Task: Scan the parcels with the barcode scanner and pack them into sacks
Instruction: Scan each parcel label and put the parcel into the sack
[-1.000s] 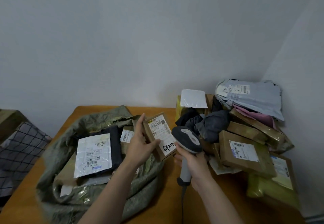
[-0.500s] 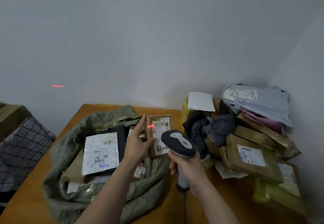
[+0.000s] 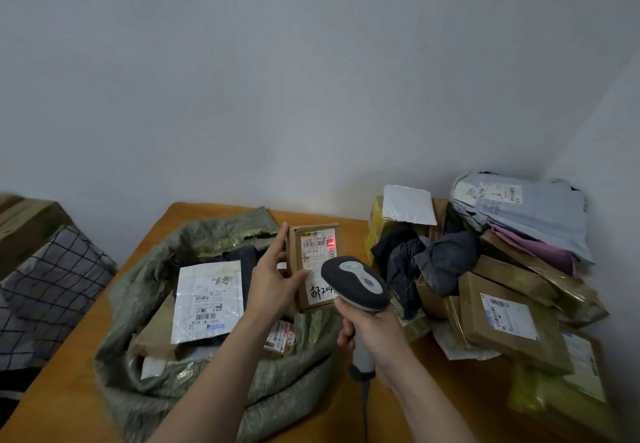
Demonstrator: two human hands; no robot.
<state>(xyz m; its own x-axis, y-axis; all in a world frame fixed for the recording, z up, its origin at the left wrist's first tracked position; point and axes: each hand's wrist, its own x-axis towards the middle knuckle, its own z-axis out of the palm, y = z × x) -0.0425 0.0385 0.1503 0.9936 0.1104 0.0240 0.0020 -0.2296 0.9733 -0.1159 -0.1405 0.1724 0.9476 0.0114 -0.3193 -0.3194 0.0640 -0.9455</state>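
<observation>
Gripping scanner (image 3: 356,283), red dot on box (image 3: 295,246) label (image 3: 318,259), handwritten "204"

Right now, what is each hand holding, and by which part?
The left hand holds the box by its left edge, thumb on the label face. The right hand grips the scanner by its handle.

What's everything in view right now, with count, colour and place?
small box: one, brown, held up near the sack
barcode scanner: one, grey, aimed at its label
sack: one, green, open, table's left
mailer: one, white, inside the sack
parcel pile: many, mostly brown, table's right
table: one, orange-brown, under everything
checked cloth: one, grey, far left
left hand: one, holds the small box
right hand: one, grips the scanner
</observation>
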